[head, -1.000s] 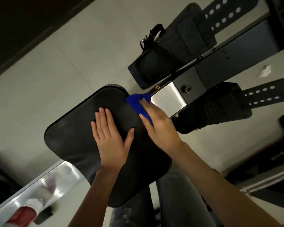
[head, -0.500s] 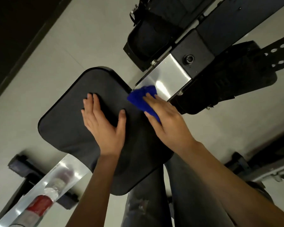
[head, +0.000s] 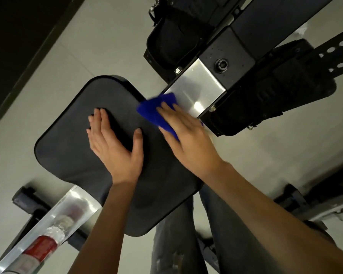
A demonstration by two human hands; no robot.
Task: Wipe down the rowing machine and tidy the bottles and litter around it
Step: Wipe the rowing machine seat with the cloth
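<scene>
— Where's the cloth (head: 154, 112)?

— Under the right hand (head: 188, 140). The fingers lie straight and flat on it, pressing, not curled round it. The blue sticks out past the fingertips and to the thumb side.

— On what?

— It straddles an edge: the near part sits on the black seat (head: 67, 143), the far part on the shiny rail (head: 195, 89) where it comes out from under the seat.

— Room ahead of those fingers?

— A short stretch of bare steel, then a black block with a bolt (head: 222, 65) closes it off. Just beside the little-finger side, the rim of a footrest (head: 269, 95) comes close. Another footrest (head: 170, 44) sits beyond the fingertips, to the thumb side.

— The left hand (head: 115, 149)?

— Flat on the middle of the seat, fingers together and straight, thumb spread toward the right hand. The two hands are near but apart.

— Space around it?

— Plenty of bare seat past its little finger, out to the rounded edge, then open floor (head: 83, 48).

— Any bottles?

— One bottle (head: 41, 247) with a red label, back behind the left wrist, lying along the rail where it shows again on the seat's far side.
</scene>
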